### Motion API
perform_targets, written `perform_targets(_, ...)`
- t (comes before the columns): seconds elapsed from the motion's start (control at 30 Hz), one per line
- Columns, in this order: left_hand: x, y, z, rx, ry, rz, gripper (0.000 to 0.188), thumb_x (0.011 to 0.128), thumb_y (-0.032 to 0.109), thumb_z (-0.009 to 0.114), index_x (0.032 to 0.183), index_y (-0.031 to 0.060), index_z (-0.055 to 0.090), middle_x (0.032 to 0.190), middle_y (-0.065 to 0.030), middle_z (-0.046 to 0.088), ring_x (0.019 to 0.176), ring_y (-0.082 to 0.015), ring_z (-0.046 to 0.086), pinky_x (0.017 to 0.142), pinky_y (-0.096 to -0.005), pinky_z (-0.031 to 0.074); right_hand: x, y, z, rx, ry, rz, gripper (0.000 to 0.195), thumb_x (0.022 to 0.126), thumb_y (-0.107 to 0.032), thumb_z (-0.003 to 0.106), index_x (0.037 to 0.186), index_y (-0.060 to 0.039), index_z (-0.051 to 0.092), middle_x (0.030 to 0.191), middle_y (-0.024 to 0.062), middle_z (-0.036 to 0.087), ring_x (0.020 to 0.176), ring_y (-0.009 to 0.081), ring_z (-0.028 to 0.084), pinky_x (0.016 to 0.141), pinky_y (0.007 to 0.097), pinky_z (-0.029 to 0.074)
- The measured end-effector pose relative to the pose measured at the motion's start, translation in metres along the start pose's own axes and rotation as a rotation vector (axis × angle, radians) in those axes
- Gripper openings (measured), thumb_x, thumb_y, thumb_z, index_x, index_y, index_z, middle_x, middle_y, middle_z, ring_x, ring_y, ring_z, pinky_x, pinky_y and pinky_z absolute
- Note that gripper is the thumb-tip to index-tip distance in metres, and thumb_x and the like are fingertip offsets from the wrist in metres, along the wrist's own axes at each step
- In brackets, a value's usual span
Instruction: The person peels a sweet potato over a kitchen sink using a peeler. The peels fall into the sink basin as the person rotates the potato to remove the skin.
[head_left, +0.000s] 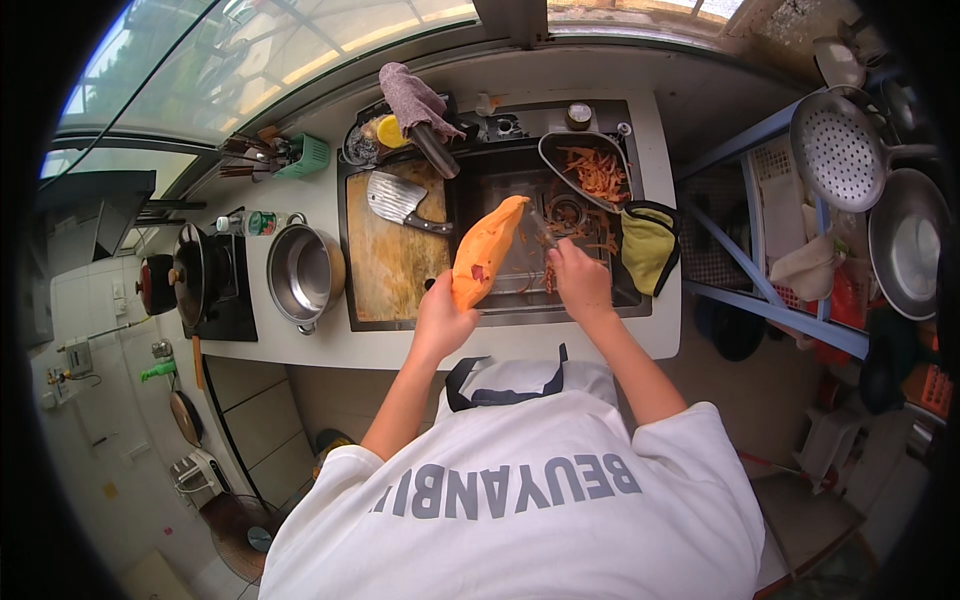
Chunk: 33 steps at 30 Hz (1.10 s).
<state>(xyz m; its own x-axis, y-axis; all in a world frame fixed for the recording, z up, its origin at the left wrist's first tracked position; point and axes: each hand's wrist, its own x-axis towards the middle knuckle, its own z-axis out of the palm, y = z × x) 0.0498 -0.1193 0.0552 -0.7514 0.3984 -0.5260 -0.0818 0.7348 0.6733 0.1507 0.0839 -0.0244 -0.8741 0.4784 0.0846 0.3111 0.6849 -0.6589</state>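
Note:
My left hand (442, 319) grips the lower end of a large orange sweet potato (489, 247), tilted up over the sink. Most of its skin is off; a dark reddish patch shows near the lower end. Just to the right, my right hand (581, 279) is closed around the handle of a peeler (541, 225), its head close to the sweet potato's upper end. Whether the blade touches it I cannot tell. Orange peelings lie in the metal sink (510, 281) beneath, around the drain. More peelings (596, 174) fill part of a corner strainer basket (551, 146) at the sink's back right.
A cleaver (397, 199) lies on a wooden cutting board (390, 277) left of the sink. Farther left stand a steel pot (304, 270) and a plastic bottle (255, 223). A yellow-green cloth (649, 247) hangs over the right rim. A towel (412, 97) drapes the faucet (435, 150).

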Motion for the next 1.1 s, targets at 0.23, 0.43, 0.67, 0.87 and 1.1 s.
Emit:
perform_targets(0.23, 0.002, 0.005, 0.008, 0.091, 0.035, 0.068, 0.049, 0.068, 0.001, 0.064, 0.115, -0.0027, 0.052, 0.1, -0.0221, 0.065, 0.095, -0.038, 0.063, 0.082, -0.041, 0.05, 0.002, -0.029, -0.012, 0.115, -0.202, -0.344, 0.019, 0.096, -0.024, 0.056, 0.09, -0.007, 0.05, 0.069, 0.0145, 0.061, 0.063, 0.0346, 0.063, 0.053, 0.0443, 0.049)
perform_targets(0.43, -0.003, 0.015, 0.004, 0.22, 0.059, 0.102, 0.053, 0.068, 0.001, 0.064, 0.12, -0.0036, 0.051, 0.102, -0.021, 0.065, 0.099, -0.0351, 0.063, 0.087, -0.039, 0.048, 0.035, 0.042, 0.004, -0.101, -0.263, 0.306, 0.035, 0.103, -0.033, 0.037, 0.096, -0.0064, 0.058, 0.071, 0.0181, 0.065, 0.071, 0.0439, 0.063, 0.064, 0.0541, 0.049)
perform_targets(0.67, 0.001, 0.018, -0.002, -0.15, -0.08, -0.171, 0.043, 0.071, -0.001, 0.059, 0.114, -0.0016, 0.051, 0.078, -0.0117, 0.061, 0.05, -0.0197, 0.059, 0.043, -0.0332, 0.047, -0.002, -0.014, -0.006, 0.349, -0.128, -0.146, 0.02, 0.098, -0.026, 0.05, 0.092, -0.0076, 0.054, 0.066, 0.0189, 0.061, 0.064, 0.0408, 0.062, 0.055, 0.0494, 0.047)
perform_targets(0.87, 0.001, 0.004, 0.005, -0.062, -0.006, 0.032, 0.045, 0.07, -0.001, 0.059, 0.115, -0.0011, 0.051, 0.078, -0.0112, 0.061, 0.05, -0.0188, 0.06, 0.042, -0.0322, 0.046, -0.008, -0.028, 0.003, 0.247, -0.315, -0.112, 0.026, 0.101, -0.03, 0.047, 0.089, -0.0072, 0.05, 0.062, 0.0181, 0.06, 0.062, 0.0423, 0.061, 0.054, 0.0516, 0.047)
perform_targets(1.1, 0.002, 0.016, 0.009, -0.179, -0.104, -0.204, 0.056, 0.071, -0.003, 0.059, 0.125, -0.0045, 0.046, 0.082, -0.0105, 0.06, 0.048, -0.016, 0.057, 0.036, -0.029, 0.045, 0.019, 0.002, 0.023, 0.088, -0.18, 0.067, 0.031, 0.101, -0.034, 0.045, 0.088, -0.0071, 0.051, 0.062, 0.0192, 0.06, 0.063, 0.0436, 0.061, 0.055, 0.0532, 0.047)
